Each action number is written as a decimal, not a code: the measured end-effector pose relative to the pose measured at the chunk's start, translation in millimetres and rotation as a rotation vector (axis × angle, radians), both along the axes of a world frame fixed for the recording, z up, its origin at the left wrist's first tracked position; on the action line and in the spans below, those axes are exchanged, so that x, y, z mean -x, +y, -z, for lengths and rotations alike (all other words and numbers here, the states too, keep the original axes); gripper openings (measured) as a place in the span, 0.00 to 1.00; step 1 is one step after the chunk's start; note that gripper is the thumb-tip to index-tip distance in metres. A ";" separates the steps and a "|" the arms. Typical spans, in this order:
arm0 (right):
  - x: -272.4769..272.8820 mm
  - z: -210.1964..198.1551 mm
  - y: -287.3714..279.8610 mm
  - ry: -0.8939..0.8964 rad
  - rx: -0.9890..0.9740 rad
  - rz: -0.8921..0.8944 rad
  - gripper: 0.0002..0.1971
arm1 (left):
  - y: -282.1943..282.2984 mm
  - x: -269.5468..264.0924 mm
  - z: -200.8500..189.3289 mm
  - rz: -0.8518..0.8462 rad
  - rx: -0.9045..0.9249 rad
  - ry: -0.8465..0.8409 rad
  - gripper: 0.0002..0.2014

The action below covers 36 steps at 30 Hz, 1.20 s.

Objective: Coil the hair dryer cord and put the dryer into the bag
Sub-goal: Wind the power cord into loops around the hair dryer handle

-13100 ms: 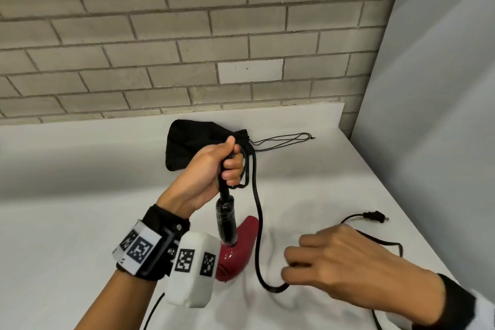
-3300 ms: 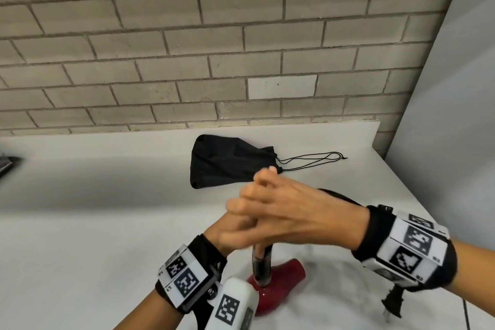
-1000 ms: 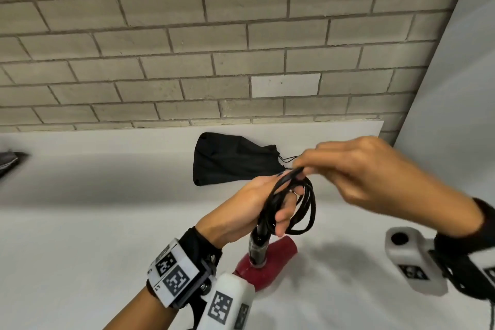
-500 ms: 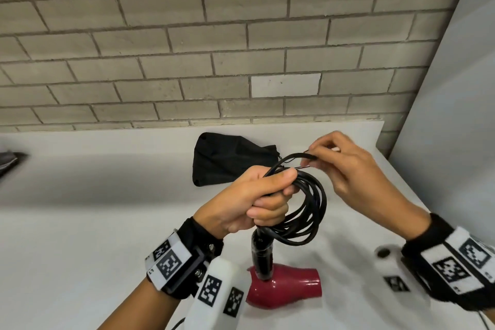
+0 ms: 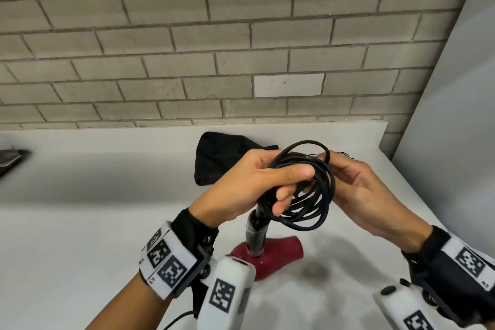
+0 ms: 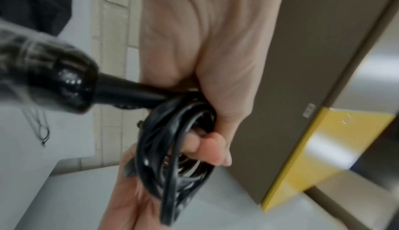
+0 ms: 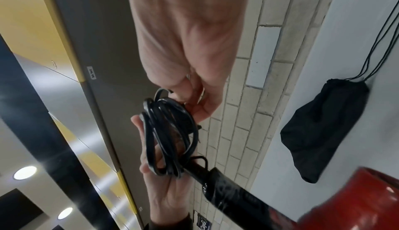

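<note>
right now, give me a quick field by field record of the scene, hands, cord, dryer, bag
left hand: grips the coiled cord
right hand: pinches the coil's far side
cord: black, gathered in loops, not loose on the table
dryer: red body hanging below the left hand, above the table
bag: black, lying on the table behind the hands

I saw a white table (image 5: 80, 222) against a grey brick wall (image 5: 187, 35), a grey panel (image 5: 455, 115) at right, a dark object (image 5: 10, 159) at the left edge.
</note>
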State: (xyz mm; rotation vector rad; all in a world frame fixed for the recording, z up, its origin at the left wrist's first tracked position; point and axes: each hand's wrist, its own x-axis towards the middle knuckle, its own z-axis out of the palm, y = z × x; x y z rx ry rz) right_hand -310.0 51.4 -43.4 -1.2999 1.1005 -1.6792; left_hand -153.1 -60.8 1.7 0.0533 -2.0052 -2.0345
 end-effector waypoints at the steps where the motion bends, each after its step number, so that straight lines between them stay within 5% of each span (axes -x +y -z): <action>1: -0.1 -2.2 -0.4 -0.006 0.005 0.005 0.09 | 1.5 -0.4 -1.8 -0.073 0.053 0.024 0.08; 4: 0.1 -7.0 -1.3 -0.022 0.017 -0.002 0.11 | 2.4 -0.6 -1.2 -0.284 0.230 0.092 0.05; 9: -2.1 -5.0 -9.5 -0.171 -0.007 -0.027 0.09 | -1.8 1.0 5.3 -0.376 0.517 0.115 0.05; 16: 7.3 1.5 -12.9 -0.335 -0.131 -0.116 0.18 | -6.4 1.5 10.3 -0.310 0.550 0.053 0.14; 23: 6.9 -3.8 -12.3 -0.367 -0.233 -0.167 0.37 | -5.9 9.5 17.6 -0.340 0.419 -0.002 0.14; 27: 8.4 -3.9 -9.1 -0.226 -0.296 -0.146 0.15 | -5.7 13.5 22.3 -0.415 0.504 0.011 0.17; 32: 10.5 -8.1 -4.2 -0.092 -0.337 -0.142 0.27 | -7.4 17.2 26.2 -0.484 0.596 0.007 0.14; 36: 8.1 -12.1 0.3 0.430 -0.385 -0.043 0.20 | -9.0 21.2 33.2 -0.504 0.598 -0.016 0.13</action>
